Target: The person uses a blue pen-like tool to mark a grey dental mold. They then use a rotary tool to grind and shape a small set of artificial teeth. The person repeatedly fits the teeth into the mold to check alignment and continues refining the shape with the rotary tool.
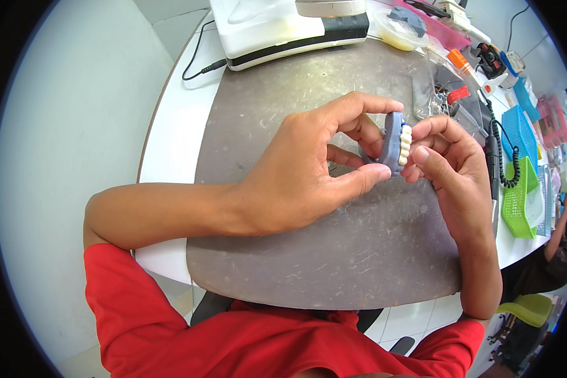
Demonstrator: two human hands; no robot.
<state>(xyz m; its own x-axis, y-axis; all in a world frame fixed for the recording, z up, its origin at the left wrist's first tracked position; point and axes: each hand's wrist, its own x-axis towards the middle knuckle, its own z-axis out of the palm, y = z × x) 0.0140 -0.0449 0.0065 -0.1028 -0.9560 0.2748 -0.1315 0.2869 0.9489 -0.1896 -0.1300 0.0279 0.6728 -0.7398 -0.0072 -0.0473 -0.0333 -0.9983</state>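
My left hand grips a grey-blue dental model by its ends, thumb at the near end and index finger at the far end. A row of several cream-coloured tooth crowns, looking like one dental bridge, sits along the model's right side. My right hand has its fingers bent in at the outer side of the crowns, thumb and index finger close together. The fingertips seem to pinch the bridge's edge, though the contact is partly hidden. Both hands are raised over the brown work mat.
A white device with a cable stands at the back. Right of it are a round plastic dish, a clear box of small tools, a black coiled cord and a green basket. Another person is at the far right.
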